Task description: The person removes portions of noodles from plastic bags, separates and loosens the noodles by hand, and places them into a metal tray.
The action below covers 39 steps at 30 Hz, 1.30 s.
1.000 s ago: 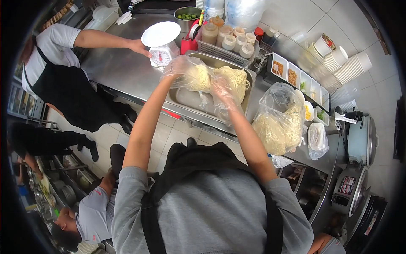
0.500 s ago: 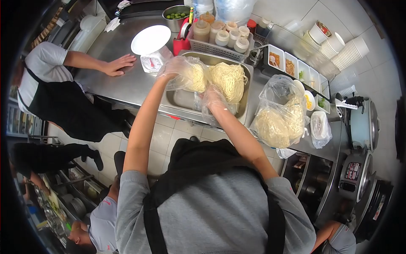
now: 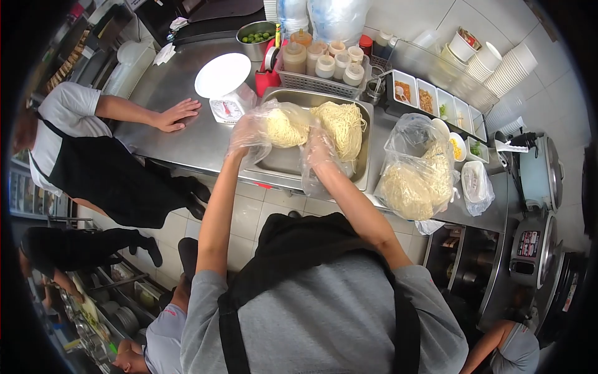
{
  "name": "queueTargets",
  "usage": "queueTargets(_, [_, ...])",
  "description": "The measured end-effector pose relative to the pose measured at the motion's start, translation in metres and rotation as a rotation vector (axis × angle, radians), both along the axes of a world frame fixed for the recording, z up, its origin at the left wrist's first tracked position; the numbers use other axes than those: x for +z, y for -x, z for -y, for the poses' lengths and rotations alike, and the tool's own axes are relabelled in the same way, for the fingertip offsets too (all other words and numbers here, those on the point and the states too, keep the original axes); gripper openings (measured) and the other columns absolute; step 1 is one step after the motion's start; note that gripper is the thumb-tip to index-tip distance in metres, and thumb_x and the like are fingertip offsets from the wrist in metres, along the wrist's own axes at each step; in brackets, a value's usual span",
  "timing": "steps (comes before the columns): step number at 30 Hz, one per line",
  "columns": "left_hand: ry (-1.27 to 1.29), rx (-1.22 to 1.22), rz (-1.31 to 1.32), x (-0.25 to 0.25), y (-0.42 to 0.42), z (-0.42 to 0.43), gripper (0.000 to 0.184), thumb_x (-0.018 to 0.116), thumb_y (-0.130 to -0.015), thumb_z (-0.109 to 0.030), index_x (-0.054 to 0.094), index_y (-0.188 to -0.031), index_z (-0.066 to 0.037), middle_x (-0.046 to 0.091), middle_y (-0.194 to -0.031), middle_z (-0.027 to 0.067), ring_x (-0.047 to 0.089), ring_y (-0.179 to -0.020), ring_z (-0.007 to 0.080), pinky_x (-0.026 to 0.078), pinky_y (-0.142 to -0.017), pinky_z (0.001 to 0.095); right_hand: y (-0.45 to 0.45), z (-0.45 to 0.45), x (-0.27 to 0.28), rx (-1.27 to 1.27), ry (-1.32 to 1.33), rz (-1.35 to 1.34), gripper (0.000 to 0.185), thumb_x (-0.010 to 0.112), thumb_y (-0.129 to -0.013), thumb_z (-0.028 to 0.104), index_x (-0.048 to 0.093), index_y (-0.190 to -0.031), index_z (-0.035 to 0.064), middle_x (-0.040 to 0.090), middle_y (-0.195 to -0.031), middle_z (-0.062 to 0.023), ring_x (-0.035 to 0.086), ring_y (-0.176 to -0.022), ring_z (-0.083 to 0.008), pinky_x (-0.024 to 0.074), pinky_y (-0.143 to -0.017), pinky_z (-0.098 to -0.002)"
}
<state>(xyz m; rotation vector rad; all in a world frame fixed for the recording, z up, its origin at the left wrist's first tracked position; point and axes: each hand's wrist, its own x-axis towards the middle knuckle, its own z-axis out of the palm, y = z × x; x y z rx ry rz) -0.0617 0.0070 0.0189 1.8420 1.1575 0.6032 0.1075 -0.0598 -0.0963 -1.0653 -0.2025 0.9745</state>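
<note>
Head cam view, and I'm basically standing there watching noodles get handled. Far left, another person's bare hand (image 3: 178, 116) is flat on the shiny metal counter (image 3: 152, 138), fingers spread. Just right of it sits a white kitchen scale (image 3: 227, 110) with a round white plate (image 3: 223, 75) on top.

Next comes the left hand (image 3: 245, 136), wrapped in loose clear plastic. Looks to me like it's grasping a rounded clump of pale yellow noodles (image 3: 286, 125) through the film, over the left part of a rectangular steel pan (image 3: 274, 164). The right hand (image 3: 319, 149), also in clear plastic, is at that clump's right edge. Its fingertips are hidden, so can't tell if it's pinching or only touching.

So one lot's in hand, while another tangled pale yellow noodle pile (image 3: 341, 129) already lies in the pan's right side, just beside the right hand. Behind the pan there's a grey perforated plastic basket (image 3: 321, 84) of squeeze bottles and jars.

Further right, a big clear plastic bag (image 3: 408, 138) stands on the counter with plenty more noodles (image 3: 406, 189) inside, well apart from the left hand.
</note>
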Motion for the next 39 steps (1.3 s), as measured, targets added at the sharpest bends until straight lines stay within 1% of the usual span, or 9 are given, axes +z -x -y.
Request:
queueTargets(4, [0.037, 0.024, 0.302, -0.012, 0.007, 0.003, 0.027, 0.059, -0.085, -0.012, 0.063, -0.109, 0.001, 0.067, -0.095, 0.0087, 0.06, -0.084, 0.0142, 0.048, -0.078, 0.029, -0.002, 0.019, 0.069, 0.177, 0.202, -0.013, 0.048, 0.047, -0.095, 0.049, 0.051, -0.12, 0.0094, 0.061, -0.102, -0.0044, 0.06, -0.09, -0.0161, 0.0509, -0.068, -0.0321])
queueTargets(10, [0.202, 0.149, 0.384, 0.023, 0.001, 0.032, 0.026, 0.06, -0.088, -0.011, 0.063, -0.111, 0.002, 0.066, -0.098, 0.0059, 0.06, -0.086, 0.0115, 0.048, -0.078, 0.026, -0.008, 0.01, 0.054, 0.252, 0.116, 0.007, 0.053, 0.048, -0.093, 0.054, 0.051, -0.121, 0.0086, 0.061, -0.103, -0.0056, 0.059, -0.087, -0.0154, 0.0498, -0.063, -0.0327])
queueTargets(19, [0.437, 0.214, 0.435, -0.022, 0.0, 0.026, 0.025, 0.058, -0.09, -0.017, 0.063, -0.105, 0.002, 0.064, -0.097, 0.0074, 0.058, -0.085, 0.0136, 0.047, -0.076, 0.0271, -0.021, 0.006, 0.039, 0.362, 0.377, 0.851, 0.053, 0.037, -0.096, 0.041, 0.058, -0.114, -0.0044, 0.057, -0.118, -0.0254, 0.054, -0.109, -0.0377, 0.0414, -0.095, -0.0411])
queueTargets(21, [0.469, 0.209, 0.541, -0.063, -0.004, 0.019, 0.026, 0.058, -0.09, -0.017, 0.061, -0.108, 0.001, 0.063, -0.1, 0.0075, 0.058, -0.086, 0.0133, 0.048, -0.075, 0.0268, -0.039, -0.016, 0.0, 0.496, 0.386, 0.88, 0.045, 0.044, -0.095, 0.035, 0.055, -0.12, -0.0012, 0.058, -0.117, -0.0178, 0.059, -0.1, -0.0296, 0.0486, -0.084, -0.0384])
queueTargets(28, [0.649, 0.059, 0.733, -0.079, -0.019, 0.016, 0.026, 0.059, -0.089, -0.013, 0.057, -0.112, -0.001, 0.061, -0.101, 0.0075, 0.06, -0.087, 0.0137, 0.05, -0.076, 0.0274, -0.021, 0.006, 0.05, 0.341, 0.352, 0.068, 0.043, 0.044, -0.097, 0.031, 0.052, -0.124, -0.0013, 0.061, -0.111, -0.0146, 0.063, -0.096, -0.024, 0.0535, -0.082, -0.0358])
queueTargets(31, [0.625, 0.198, 0.774, -0.052, -0.024, 0.033, 0.023, 0.056, -0.088, -0.007, 0.056, -0.11, -0.001, 0.06, -0.098, 0.0069, 0.059, -0.086, 0.0143, 0.05, -0.076, 0.0273, -0.027, -0.002, 0.037, 0.302, 0.213, -0.048, 0.033, 0.044, -0.096, 0.025, 0.057, -0.117, 0.0035, 0.061, -0.106, -0.0136, 0.057, -0.098, -0.024, 0.0439, -0.089, -0.0352])
queueTargets(34, [-0.487, -0.078, -0.455, -0.045, -0.003, 0.029, 0.024, 0.053, -0.09, -0.01, 0.054, -0.112, 0.0, 0.06, -0.103, 0.0077, 0.06, -0.087, 0.0159, 0.05, -0.076, 0.0286, -0.035, -0.004, 0.032, 0.38, -0.101, 0.449, 0.03, 0.048, -0.095, 0.021, 0.056, -0.119, 0.0044, 0.059, -0.111, -0.0135, 0.055, -0.106, -0.0244, 0.0417, -0.094, -0.0338])
queueTargets(38, [0.689, 0.058, 1.129, -0.028, -0.018, 0.025, 0.034, 0.049, -0.095, -0.02, 0.051, -0.123, -0.002, 0.062, -0.106, 0.0101, 0.059, -0.102, 0.0194, 0.046, -0.089, 0.0324, -0.021, 0.033, 0.123, 0.355, -0.211, 0.883, 0.029, 0.048, -0.095, 0.015, 0.054, -0.121, 0.0049, 0.055, -0.12, -0.0137, 0.05, -0.117, -0.0261, 0.036, -0.102, -0.0337])
queueTargets(39, [0.554, 0.064, 1.044, -0.017, -0.018, 0.026, 0.034, 0.049, -0.096, -0.021, 0.051, -0.124, -0.002, 0.061, -0.107, 0.0099, 0.059, -0.101, 0.0193, 0.046, -0.09, 0.0326, -0.022, 0.026, 0.116, 0.345, -0.314, 0.978, 0.029, 0.047, -0.095, 0.014, 0.054, -0.121, 0.005, 0.054, -0.122, -0.0134, 0.049, -0.119, -0.0264, 0.0345, -0.104, -0.0337])
